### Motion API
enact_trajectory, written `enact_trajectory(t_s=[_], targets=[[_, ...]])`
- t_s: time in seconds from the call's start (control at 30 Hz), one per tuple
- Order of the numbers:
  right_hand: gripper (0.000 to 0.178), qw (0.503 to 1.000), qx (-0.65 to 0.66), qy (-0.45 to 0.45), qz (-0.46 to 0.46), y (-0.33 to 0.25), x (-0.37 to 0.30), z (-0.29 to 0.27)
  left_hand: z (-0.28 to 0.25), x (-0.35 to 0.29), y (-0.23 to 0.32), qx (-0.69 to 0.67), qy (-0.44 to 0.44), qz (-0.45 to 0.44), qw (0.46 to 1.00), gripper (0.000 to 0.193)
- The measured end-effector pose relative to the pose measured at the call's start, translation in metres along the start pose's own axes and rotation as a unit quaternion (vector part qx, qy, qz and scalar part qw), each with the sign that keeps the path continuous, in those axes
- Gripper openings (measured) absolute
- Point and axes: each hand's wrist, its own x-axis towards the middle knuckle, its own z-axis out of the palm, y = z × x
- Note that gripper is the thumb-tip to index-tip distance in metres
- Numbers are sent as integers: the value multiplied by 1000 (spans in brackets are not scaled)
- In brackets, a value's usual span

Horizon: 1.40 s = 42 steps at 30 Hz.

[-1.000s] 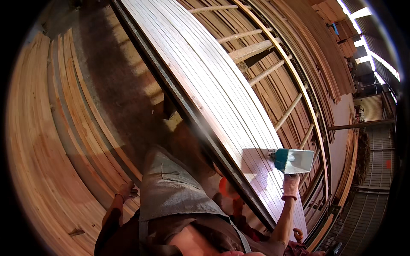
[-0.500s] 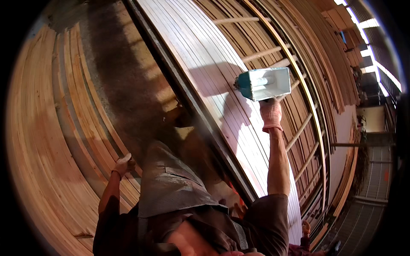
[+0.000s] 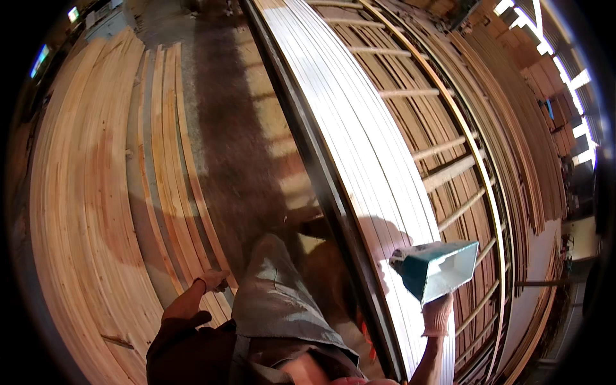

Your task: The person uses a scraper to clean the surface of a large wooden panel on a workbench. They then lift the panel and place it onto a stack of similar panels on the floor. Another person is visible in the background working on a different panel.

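My right hand (image 3: 437, 314), in a pale pink knitted glove, grips a teal box-shaped tool (image 3: 443, 269) from its near side. The tool is open on one face, white inside, with paint-crusted edges. It is held above a row of white-coated wooden strips (image 3: 378, 160), and its shadow falls across them. At the left, my gloved left hand (image 3: 212, 281) hangs with fingers curled and no object visible in it. Bare wooden planks (image 3: 96, 192) lie beyond and below it.
A dark rail (image 3: 314, 154) runs along the left edge of the white strips. To their right is a ladder-like wooden rack (image 3: 449, 173) over stacked brown boards. Further right stand more lumber stacks (image 3: 507, 115). A shadowed concrete floor strip (image 3: 224, 128) runs between planks and rail.
My view has shifted forward along the strips, showing more of their far end. The right hand and the teal tool now appear lower and nearer my body. The left hand stays low at the left.
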Motion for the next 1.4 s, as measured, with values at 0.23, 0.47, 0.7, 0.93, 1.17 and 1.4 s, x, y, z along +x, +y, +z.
enact_trajectory(t_s=[0.23, 0.47, 0.7, 0.93, 1.17, 1.4], targets=[[24, 989, -28, 39, -142, -116, 113, 1, -91, 27, 57, -54, 12, 93, 994, 67], [33, 987, 131, 14, -91, -389, 295, -15, -244, 42, 121, -206, 62, 21, 976, 33], [27, 930, 235, 65, -276, -603, 503, 6, -421, 40, 329, -387, 72, 66, 917, 23], [29, 819, -367, 101, -430, -777, 744, 66, -569, 125, 427, -438, 37, 59, 896, 24], [33, 954, -119, -24, -276, -1015, 905, 25, -641, 133, 560, -291, 23, -150, 945, 68], [22, 928, -55, 44, -365, -1246, 1073, 29, -872, 260, 780, -299, 64, 1, 952, 55]])
